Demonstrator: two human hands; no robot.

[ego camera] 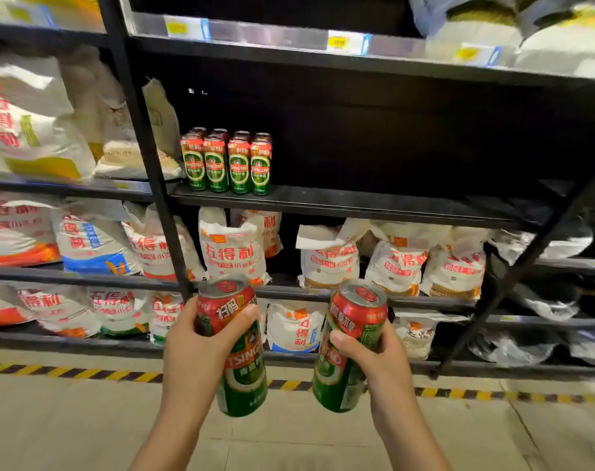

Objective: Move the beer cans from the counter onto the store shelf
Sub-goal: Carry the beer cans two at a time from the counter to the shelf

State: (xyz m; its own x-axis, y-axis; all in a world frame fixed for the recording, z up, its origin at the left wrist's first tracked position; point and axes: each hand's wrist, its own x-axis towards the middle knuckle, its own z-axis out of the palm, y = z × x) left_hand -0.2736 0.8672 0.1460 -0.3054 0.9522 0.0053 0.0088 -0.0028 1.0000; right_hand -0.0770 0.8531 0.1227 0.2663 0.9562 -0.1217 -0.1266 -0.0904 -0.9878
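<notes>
Behind each gripping hand [194, 348] [377, 362], its beer can [241, 351] [347, 348] is partly hidden.

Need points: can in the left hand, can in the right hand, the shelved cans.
Red-and-green beer can in left hand [247, 379], head view, green lower body.
Red-and-green beer can in right hand [337, 385], head view, green lower body.
Shelved group of red-and-green cans [227, 164], head view, front row.

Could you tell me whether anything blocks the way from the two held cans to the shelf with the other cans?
Nothing visible does: right of the shelved cans the shelf lies bare and open-fronted.
</notes>
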